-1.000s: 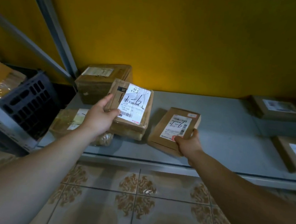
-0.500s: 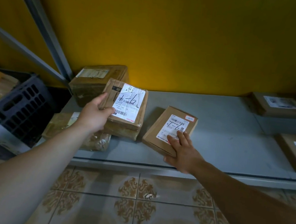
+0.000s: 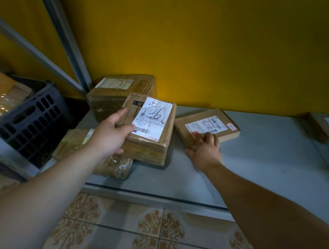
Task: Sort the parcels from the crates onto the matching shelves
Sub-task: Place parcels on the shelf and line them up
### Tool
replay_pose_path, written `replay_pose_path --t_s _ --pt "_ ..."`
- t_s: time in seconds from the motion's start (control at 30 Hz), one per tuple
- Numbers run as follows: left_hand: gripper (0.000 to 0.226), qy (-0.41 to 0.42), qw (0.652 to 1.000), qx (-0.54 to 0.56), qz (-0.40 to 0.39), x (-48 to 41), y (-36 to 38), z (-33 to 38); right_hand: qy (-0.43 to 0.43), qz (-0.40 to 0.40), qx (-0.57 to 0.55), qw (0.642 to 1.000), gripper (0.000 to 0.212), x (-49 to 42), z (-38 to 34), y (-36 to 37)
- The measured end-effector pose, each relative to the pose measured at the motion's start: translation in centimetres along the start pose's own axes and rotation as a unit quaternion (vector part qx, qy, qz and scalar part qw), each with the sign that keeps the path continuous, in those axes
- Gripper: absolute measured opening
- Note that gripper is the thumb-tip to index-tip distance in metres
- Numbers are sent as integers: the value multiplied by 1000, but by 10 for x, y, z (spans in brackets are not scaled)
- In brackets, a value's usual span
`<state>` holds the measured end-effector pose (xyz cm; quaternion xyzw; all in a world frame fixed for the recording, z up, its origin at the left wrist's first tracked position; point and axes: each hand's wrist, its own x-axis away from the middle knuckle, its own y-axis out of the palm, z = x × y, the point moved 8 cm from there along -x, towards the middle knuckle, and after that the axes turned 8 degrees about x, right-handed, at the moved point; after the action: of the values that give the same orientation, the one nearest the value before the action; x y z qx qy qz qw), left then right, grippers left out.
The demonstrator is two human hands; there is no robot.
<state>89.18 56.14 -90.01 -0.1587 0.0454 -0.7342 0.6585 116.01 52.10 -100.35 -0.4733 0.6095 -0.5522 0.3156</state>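
Left hand (image 3: 110, 137): thumb and fingers clamped round taped box (image 3: 149, 131) marked 1-6, above shelf (image 3: 255, 173) (left end).
Right hand (image 3: 205, 152): fingers spread, tips touching flat box (image 3: 219, 127) lying on shelf.

Dim, yellow-tinted light; label (image 3: 153, 117) glares white; wide-angle bending at edges; slight blur.

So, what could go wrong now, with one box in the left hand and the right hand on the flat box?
The left hand grips the taped box by one side only, above a wrapped parcel; it could tip or slip onto that.
The right hand rests on the near corner of the flat box, which lies askew on the shelf; a push may turn it further.
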Motion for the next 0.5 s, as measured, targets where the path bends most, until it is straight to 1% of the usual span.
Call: replay_pose_path --t_s 0.07,0.1,0.2,0.23,0.3,0.33,0.4,0.47,0.5 --pt "61 5 1000 0 5 -2 -1 -2 9 -6 18 1000 70 -15 -4 0" --pt "61 6 1000 -1 8 -3 -2 -3 7 -19 8 1000 71 -20 -7 -2" --pt "61 12 1000 -3 11 -3 -3 -4 19 -45 -60 997 63 -38 -8 -5" --pt "61 14 1000 -5 10 -3 -3 -4 26 -42 -81 996 61 -36 -8 -12" --pt "61 21 1000 -18 3 -2 -2 -2 13 -19 -127 992 56 -29 -10 -26" --pt "61 25 999 -26 -3 -2 -1 0 17 -5 -186 982 53 -24 -9 -33" --pt "60 22 998 -44 -38 -2 4 3 30 41 -334 941 58 -12 0 -50" --pt "59 16 993 -54 -103 1 16 6 13 68 -433 899 57 4 0 -66" --pt "59 12 988 -56 -141 4 25 7 5 66 -469 881 57 11 -1 -73"
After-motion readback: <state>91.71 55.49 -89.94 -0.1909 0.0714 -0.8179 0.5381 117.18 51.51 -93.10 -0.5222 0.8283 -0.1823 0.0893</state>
